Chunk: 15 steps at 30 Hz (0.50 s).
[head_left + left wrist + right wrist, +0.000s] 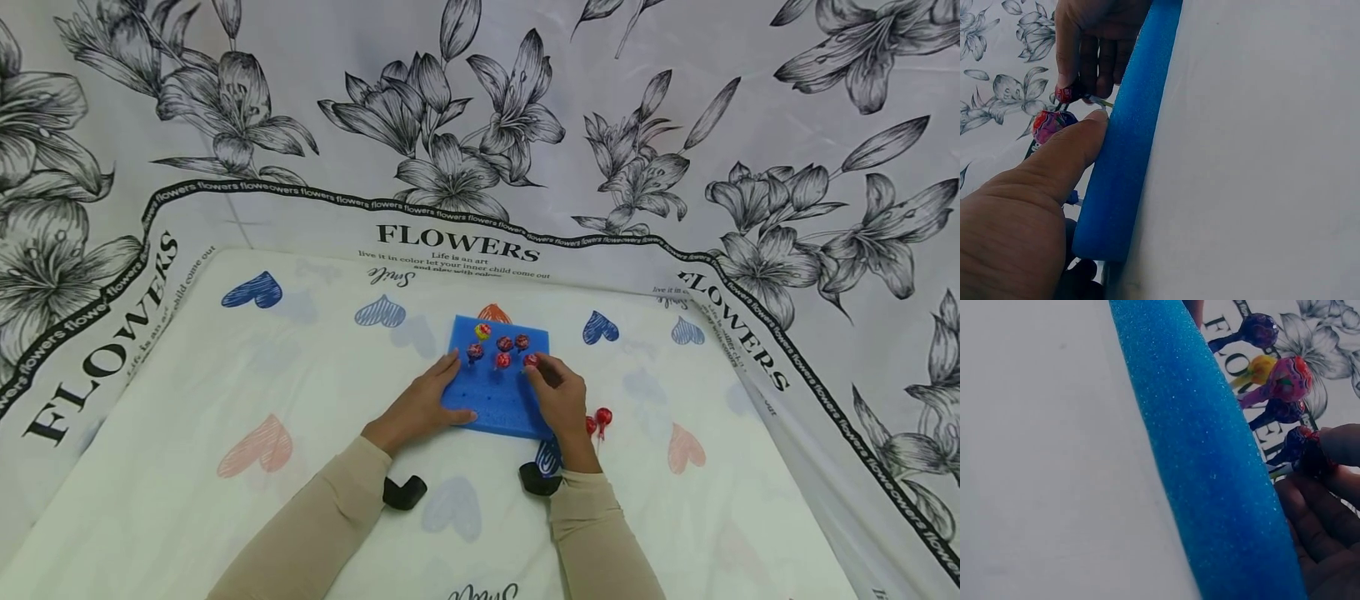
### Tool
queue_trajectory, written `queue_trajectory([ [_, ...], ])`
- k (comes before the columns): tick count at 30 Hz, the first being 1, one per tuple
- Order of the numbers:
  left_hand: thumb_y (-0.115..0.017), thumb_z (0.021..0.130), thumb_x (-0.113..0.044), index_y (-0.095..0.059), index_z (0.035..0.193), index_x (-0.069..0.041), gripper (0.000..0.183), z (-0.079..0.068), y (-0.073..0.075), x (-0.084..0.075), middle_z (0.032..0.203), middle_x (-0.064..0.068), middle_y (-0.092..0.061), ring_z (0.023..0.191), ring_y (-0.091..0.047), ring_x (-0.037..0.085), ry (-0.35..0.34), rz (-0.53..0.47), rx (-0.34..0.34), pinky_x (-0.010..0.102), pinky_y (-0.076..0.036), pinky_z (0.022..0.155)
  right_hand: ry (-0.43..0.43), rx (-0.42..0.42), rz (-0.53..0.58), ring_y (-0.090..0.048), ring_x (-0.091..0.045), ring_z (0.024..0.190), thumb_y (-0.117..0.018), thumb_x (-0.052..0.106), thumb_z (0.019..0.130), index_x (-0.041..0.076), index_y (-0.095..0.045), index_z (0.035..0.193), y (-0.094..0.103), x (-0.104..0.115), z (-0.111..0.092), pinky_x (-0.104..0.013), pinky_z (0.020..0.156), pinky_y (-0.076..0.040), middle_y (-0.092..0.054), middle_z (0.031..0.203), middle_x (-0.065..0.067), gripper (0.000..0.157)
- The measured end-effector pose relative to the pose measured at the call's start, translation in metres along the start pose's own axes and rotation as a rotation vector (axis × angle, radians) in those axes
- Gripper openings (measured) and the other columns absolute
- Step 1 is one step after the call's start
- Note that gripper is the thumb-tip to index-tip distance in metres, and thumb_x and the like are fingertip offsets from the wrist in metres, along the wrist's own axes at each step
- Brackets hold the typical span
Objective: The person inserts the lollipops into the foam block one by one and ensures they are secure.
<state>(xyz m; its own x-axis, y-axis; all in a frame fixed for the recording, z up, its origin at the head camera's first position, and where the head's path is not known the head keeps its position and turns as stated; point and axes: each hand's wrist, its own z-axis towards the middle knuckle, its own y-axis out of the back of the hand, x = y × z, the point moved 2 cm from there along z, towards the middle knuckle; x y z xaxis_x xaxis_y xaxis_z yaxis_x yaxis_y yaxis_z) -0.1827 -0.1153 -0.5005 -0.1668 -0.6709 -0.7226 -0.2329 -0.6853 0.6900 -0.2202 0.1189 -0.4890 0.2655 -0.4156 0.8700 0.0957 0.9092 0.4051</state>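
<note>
A blue foam block (495,408) lies on the table with several wrapped lollipops (504,342) standing in its far part. My left hand (422,396) holds the block at its left near corner, thumb on the top face and fingers along the left side. At the right side of the block, my right hand (561,398) pinches a red-wrapped lollipop (531,360) by its head. Its stick meets the foam's top in the right wrist view, where other lollipops (1290,380) stand beside it. Whether the stick is sunk in is unclear.
Loose red lollipops (603,417) lie on the table to the right of my right wrist. The white tablecloth (337,358) carries printed hearts. A flower-printed curtain (465,125) rises behind. Black bands (405,492) sit by both wrists.
</note>
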Motion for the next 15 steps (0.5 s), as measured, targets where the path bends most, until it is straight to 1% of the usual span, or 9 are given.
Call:
queue_trajectory([
  [2, -0.075, 0.08, -0.05, -0.024, 0.153, -0.007, 0.098, 0.0, 0.001, 0.0, 0.16, 0.0, -0.01, 0.145, -0.011, 0.025, -0.003, -0.006, -0.002, 0.046, -0.023, 0.111, -0.008, 0.01, -0.007, -0.064, -0.022, 0.105, -0.065, 0.03, 0.094, 0.001, -0.063, 0.126, 0.0, 0.0, 0.0, -0.036, 0.09, -0.05, -0.067, 0.115, -0.007, 0.044],
  [5, -0.074, 0.081, -0.05, -0.024, 0.153, -0.007, 0.098, 0.0, 0.001, 0.0, 0.16, -0.001, -0.01, 0.145, -0.011, 0.025, -0.002, -0.008, 0.001, 0.045, -0.022, 0.111, 0.002, 0.024, -0.008, -0.064, -0.022, 0.104, -0.066, 0.029, 0.093, 0.0, -0.062, 0.126, 0.001, 0.001, 0.0, -0.035, 0.089, -0.05, -0.067, 0.115, -0.007, 0.044],
  [8, -0.074, 0.081, -0.05, -0.023, 0.153, -0.007, 0.098, -0.001, 0.001, 0.0, 0.16, 0.0, -0.01, 0.145, -0.011, 0.025, -0.003, -0.006, 0.003, 0.045, -0.022, 0.111, 0.007, 0.032, -0.01, -0.064, -0.023, 0.104, -0.066, 0.028, 0.093, 0.0, -0.061, 0.127, 0.006, 0.002, -0.001, -0.035, 0.088, -0.051, -0.067, 0.115, -0.008, 0.045],
  [11, -0.074, 0.081, -0.05, -0.023, 0.153, -0.007, 0.098, -0.001, 0.001, 0.0, 0.16, 0.0, -0.01, 0.145, -0.01, 0.025, -0.005, -0.005, 0.006, 0.044, -0.022, 0.111, -0.001, 0.024, -0.032, -0.065, -0.023, 0.102, -0.067, 0.026, 0.093, 0.001, -0.061, 0.128, 0.016, 0.009, -0.001, -0.035, 0.088, -0.051, -0.067, 0.114, -0.008, 0.043],
  [15, -0.074, 0.081, -0.051, -0.023, 0.153, -0.007, 0.099, -0.001, 0.001, 0.0, 0.16, 0.0, -0.01, 0.145, -0.01, 0.025, -0.008, -0.002, 0.005, 0.045, -0.022, 0.111, 0.012, -0.02, -0.063, -0.065, -0.022, 0.099, -0.068, 0.018, 0.093, 0.003, -0.063, 0.126, 0.039, 0.024, 0.0, -0.035, 0.088, -0.051, -0.067, 0.113, -0.009, 0.038],
])
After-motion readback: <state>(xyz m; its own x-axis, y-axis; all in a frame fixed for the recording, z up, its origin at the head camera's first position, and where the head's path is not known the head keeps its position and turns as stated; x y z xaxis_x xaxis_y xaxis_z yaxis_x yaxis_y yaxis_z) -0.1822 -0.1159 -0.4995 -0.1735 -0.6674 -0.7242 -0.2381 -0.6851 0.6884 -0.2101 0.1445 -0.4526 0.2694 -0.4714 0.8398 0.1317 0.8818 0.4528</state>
